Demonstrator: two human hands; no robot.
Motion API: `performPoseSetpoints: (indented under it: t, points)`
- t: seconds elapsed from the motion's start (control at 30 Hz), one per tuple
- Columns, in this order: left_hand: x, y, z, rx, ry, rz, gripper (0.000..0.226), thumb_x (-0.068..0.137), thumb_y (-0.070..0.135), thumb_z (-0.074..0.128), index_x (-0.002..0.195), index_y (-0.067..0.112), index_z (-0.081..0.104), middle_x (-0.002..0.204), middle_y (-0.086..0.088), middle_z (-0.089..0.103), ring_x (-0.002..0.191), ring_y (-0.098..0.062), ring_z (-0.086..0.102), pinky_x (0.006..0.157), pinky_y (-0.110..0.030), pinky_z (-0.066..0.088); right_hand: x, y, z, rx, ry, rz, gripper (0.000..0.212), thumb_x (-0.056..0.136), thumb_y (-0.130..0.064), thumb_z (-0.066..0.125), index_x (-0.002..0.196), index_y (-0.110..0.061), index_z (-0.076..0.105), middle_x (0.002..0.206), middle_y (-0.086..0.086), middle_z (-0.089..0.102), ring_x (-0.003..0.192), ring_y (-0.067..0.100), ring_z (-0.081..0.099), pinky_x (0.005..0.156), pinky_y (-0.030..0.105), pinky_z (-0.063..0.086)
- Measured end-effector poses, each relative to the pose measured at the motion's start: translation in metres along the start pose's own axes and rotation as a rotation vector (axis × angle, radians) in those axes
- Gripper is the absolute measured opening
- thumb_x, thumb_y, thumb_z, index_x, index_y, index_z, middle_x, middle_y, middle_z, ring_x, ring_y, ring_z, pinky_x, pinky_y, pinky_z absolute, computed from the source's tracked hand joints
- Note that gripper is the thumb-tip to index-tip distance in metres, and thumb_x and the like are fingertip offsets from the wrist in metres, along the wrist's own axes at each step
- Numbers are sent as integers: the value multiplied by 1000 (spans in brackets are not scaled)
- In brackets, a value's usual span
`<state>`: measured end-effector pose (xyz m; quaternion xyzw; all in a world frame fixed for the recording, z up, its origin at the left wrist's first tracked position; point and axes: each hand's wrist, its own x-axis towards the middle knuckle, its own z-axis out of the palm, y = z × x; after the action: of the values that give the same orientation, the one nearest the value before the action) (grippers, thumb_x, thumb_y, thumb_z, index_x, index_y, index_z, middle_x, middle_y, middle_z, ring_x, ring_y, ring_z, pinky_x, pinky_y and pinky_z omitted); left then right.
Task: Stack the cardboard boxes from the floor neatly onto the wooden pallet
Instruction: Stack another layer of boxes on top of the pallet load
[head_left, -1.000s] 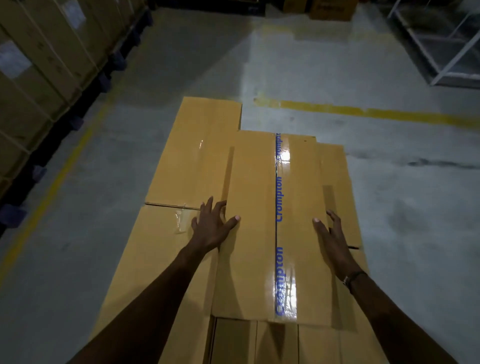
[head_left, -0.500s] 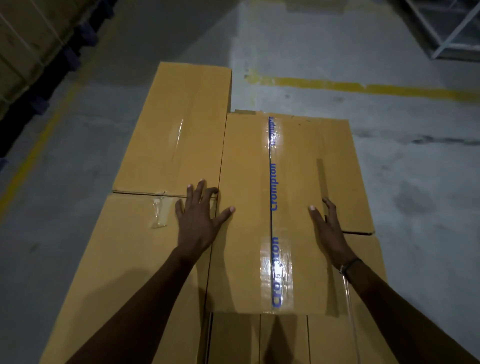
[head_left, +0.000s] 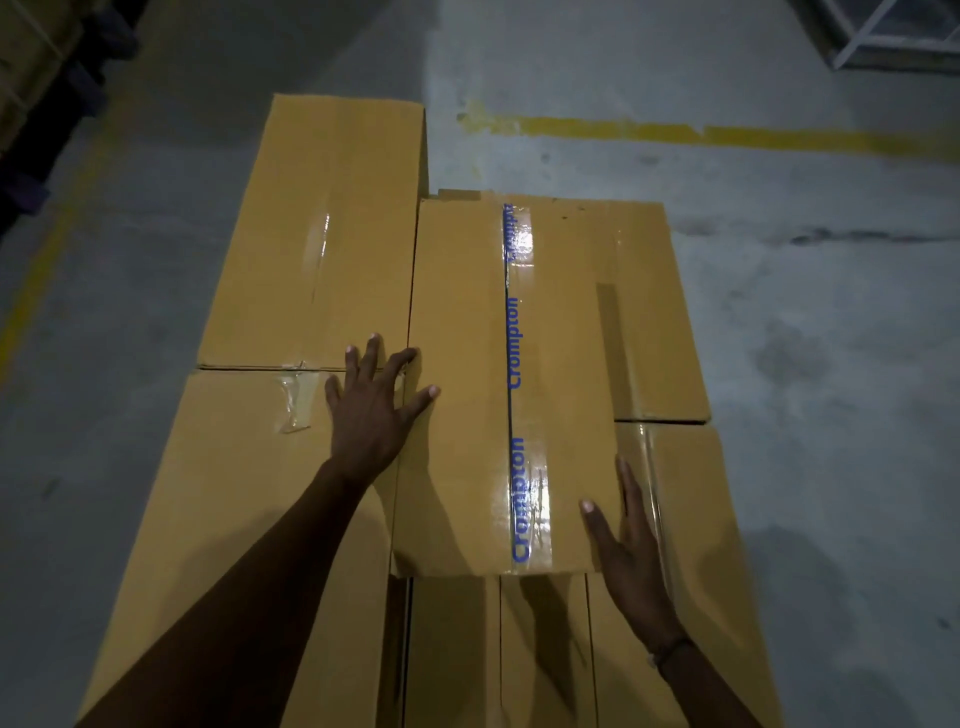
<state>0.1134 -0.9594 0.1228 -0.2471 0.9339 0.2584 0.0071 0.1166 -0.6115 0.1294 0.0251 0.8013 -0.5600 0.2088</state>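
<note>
While the top box (head_left: 519, 374) lies flat on the stacked cartons (head_left: 311, 234), its long axis runs near to far, the blue-lettered tape seam (head_left: 514, 332) pointing the same way; the left hand (head_left: 371, 410) rests spread across its left edge, fingers straight and splayed; the right hand (head_left: 628, 556) presses flat against its near right corner, fingers extended, gripping nothing; grey concrete floor (head_left: 831, 338) surrounds the stack.

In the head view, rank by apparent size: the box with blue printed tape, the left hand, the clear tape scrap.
1. box with blue printed tape
2. left hand
3. clear tape scrap
</note>
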Motion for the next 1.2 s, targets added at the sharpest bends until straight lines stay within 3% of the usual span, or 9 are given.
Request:
performPoseSetpoints:
  t: [0.07,0.2,0.33,0.37,0.47,0.6,0.73,0.93,1.2]
  points:
    - [0,-4,-2,12,-19,20,72,94,76,43,156,42,35,174,-4,6,160,-34,1,121,-67,8,2,2,6,20,78,-33,70,100,-38,64,162,-42,31,164,-20,37,150,3,36,122,43,39]
    - [-1,-15,-5,25,-53,69,77,92,80,43,158,44,28,174,-1,2,160,-31,-2,123,-66,9,19,-2,10,10,128,-74,66,100,-36,64,160,-37,37,161,-20,42,145,-6,40,121,37,40]
    - [-3,-18,-8,39,-76,94,85,88,84,44,160,43,23,174,1,-2,160,-28,-4,124,-64,9,55,-17,13,4,102,-116,64,103,-30,63,161,-33,37,160,-18,40,129,-28,38,96,0,41]
    - [-3,-18,-8,41,-79,102,89,86,87,43,160,43,22,174,1,-3,160,-28,-5,124,-63,8,67,-22,14,0,98,-122,64,103,-30,62,161,-32,36,159,-19,38,125,-32,37,93,-3,39]
    - [-3,-20,-8,48,-94,114,99,78,95,40,161,45,19,174,3,-8,160,-27,-9,123,-63,6,100,-34,18,-30,90,-155,65,104,-35,61,162,-34,32,158,-21,37,139,-11,37,103,7,37]
    - [-4,-20,-12,47,-144,119,120,62,107,34,163,46,12,172,3,-17,158,-26,-16,123,-63,1,136,-46,24,-12,91,-170,67,104,-36,60,164,-30,30,152,-23,37,140,-1,35,90,-3,35]
    - [-4,-19,-17,68,-170,130,133,51,112,28,163,45,6,171,3,-20,158,-27,-19,122,-63,0,162,-54,29,-22,105,-202,66,105,-36,61,163,-29,31,154,-20,38,141,1,35,99,8,36]
    - [-1,-18,-13,118,-81,125,94,86,81,51,163,44,12,174,2,-5,160,-29,-5,123,-63,15,186,-53,28,-41,101,-221,68,104,-39,61,163,-31,30,163,-9,38,145,10,38,115,37,43]
    - [6,1,-14,188,38,5,74,92,69,58,156,39,37,169,4,28,156,-26,25,113,-60,30,213,-60,30,-69,98,-230,69,103,-45,61,163,-34,29,166,-4,36,150,19,38,119,53,41]
